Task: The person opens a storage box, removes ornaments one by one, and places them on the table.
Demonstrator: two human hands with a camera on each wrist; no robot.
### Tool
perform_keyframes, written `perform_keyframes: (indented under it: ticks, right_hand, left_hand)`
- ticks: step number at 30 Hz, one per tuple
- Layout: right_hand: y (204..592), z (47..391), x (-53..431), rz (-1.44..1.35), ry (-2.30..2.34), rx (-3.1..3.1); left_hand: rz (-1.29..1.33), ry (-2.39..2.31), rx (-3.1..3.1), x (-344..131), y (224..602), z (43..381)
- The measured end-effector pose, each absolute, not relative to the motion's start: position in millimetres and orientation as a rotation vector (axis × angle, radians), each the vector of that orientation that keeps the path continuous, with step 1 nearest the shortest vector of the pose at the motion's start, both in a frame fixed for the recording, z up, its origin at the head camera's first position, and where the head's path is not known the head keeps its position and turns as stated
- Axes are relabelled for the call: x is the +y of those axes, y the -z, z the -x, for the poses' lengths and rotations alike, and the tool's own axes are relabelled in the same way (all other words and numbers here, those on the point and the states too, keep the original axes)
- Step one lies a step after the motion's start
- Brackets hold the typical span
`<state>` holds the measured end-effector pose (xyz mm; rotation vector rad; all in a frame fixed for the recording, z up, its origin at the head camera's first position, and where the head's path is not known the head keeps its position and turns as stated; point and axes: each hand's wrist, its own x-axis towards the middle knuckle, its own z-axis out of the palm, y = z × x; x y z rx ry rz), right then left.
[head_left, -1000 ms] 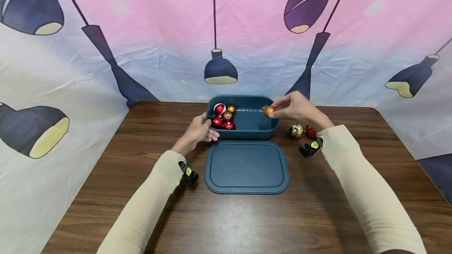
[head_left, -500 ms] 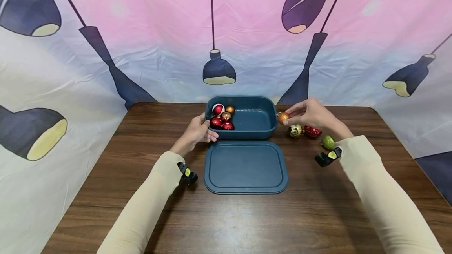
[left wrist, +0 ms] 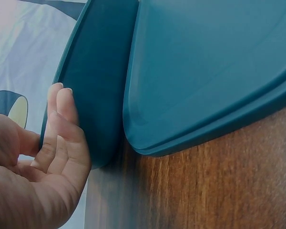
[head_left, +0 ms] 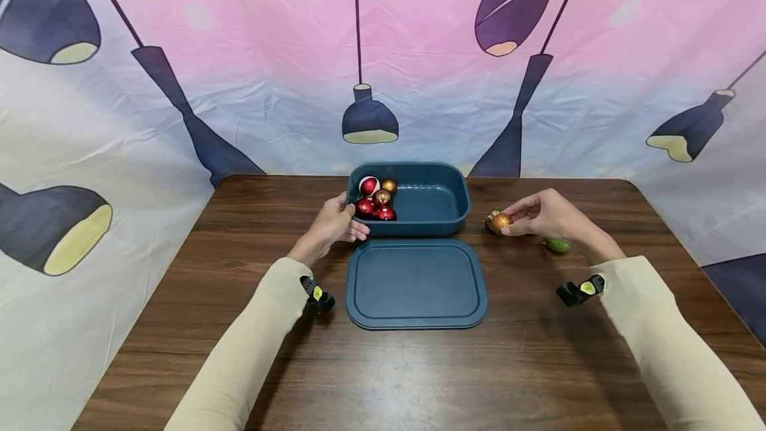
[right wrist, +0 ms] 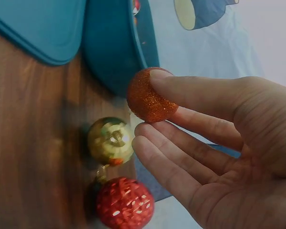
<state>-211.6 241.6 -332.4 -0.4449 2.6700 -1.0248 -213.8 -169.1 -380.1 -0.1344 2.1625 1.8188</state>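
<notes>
While the left hand (head_left: 331, 221) holds the left end of the blue box (head_left: 431, 227), the right hand (right wrist: 205, 148) pinches an orange ball (right wrist: 150, 98) with glitter on it. On this ball the thumb lies flat from one side and the fingers come from the other side, so the gap between them is filled by the ball. The other fingers are stretched loosely beside it. The orange ball is to the right of the box, near a shiny gold ball (right wrist: 110, 140); I cannot tell if these two are touching. Just beside the gold ball is a red ball (right wrist: 125, 202) with a rough pattern, and a green ball (head_left: 558, 245) is partly covered by the right hand.

At the left hand, the thumb is by the rim and the fingers lie along the outer wall, with the corner of the box between them. Inside the box, at its left side, five balls (head_left: 382, 197) sit together, red, gold and copper in colour. In front of the box, the blue lid (head_left: 417, 285) lies flat on the brown table (head_left: 371, 384). Behind the table hangs a cloth (head_left: 269, 118) with printed lamps.
</notes>
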Motion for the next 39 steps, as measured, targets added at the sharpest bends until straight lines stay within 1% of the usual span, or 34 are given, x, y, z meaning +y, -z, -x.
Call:
perform_keyframes:
  ticks: [21, 39]
  right_hand:
    - [368, 201, 254, 0.395, 1.042, 2.558]
    - [379, 202, 254, 0.380, 1.115, 2.528]
  left_hand:
    - [0.143, -1.818, 2.160, -170, 380, 214]
    - [0.147, -1.806, 2.165, -170, 379, 213]
